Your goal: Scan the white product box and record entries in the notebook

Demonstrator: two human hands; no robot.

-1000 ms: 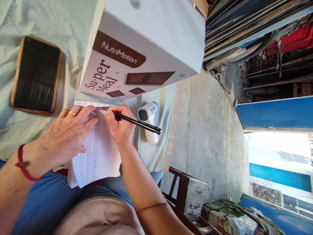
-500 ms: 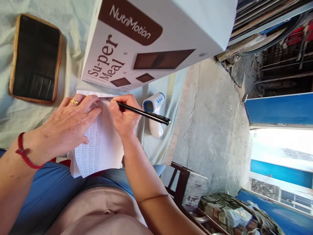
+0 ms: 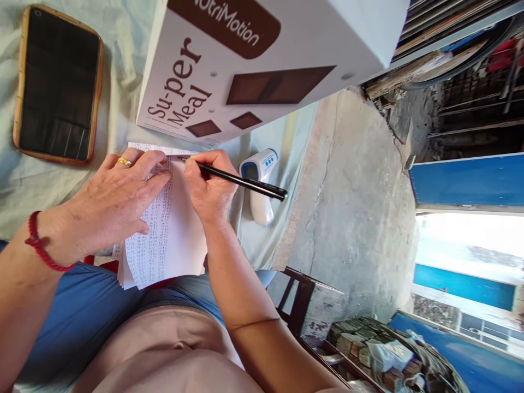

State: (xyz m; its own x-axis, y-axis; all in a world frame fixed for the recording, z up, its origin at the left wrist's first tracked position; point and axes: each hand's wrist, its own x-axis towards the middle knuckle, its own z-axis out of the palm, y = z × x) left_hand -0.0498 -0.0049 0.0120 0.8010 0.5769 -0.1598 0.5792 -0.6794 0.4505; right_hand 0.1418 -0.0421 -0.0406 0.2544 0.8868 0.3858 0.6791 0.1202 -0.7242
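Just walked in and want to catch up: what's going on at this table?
A person is writing on a stack of printed sheets. The right hand holds a black pen, tip near the top of the page, while the left hand lies flat on the paper. A white box, a phone and a thermometer lie nearby.

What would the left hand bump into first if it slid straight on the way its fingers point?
Probably the right hand, which grips the pen just past the fingertips of the left hand on the paper. The gap between them looks small, though depth is hard to judge from this one view.
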